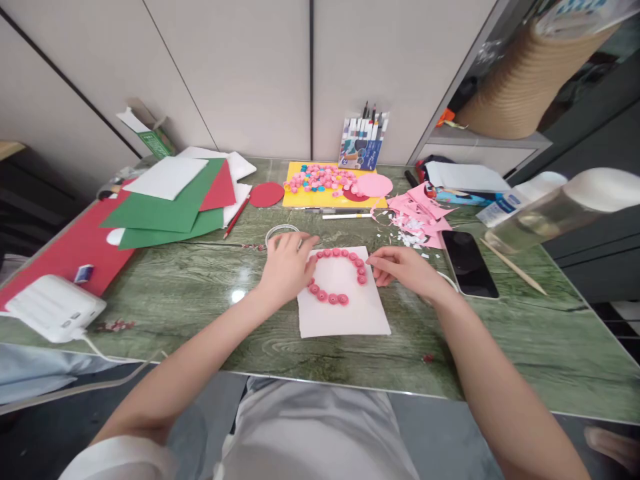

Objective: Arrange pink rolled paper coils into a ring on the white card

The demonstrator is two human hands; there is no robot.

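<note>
A white sheet of paper (345,320) lies in front of me. On it, small pink coiled-paper discs (333,299) form a curved line, with a gap at the lower right. My left hand (287,263) rests over the paper's left edge, fingers apart and bent, and it hides part of the curve. Beside the paper's upper right edge is my right hand (403,270), thumb and fingers drawn together near the discs. Whatever those fingers may hold is too small to make out. A white ring-shaped item (276,230) sits just behind my left hand.
Pink and blue paper bits (325,177) cover a yellow sheet (295,199) at the back. Pink scraps (423,207), a phone (470,263), a wooden stick (515,267) and a clear bottle (530,220) lie right. Green sheets (160,207) and a white charger (55,307) lie left.
</note>
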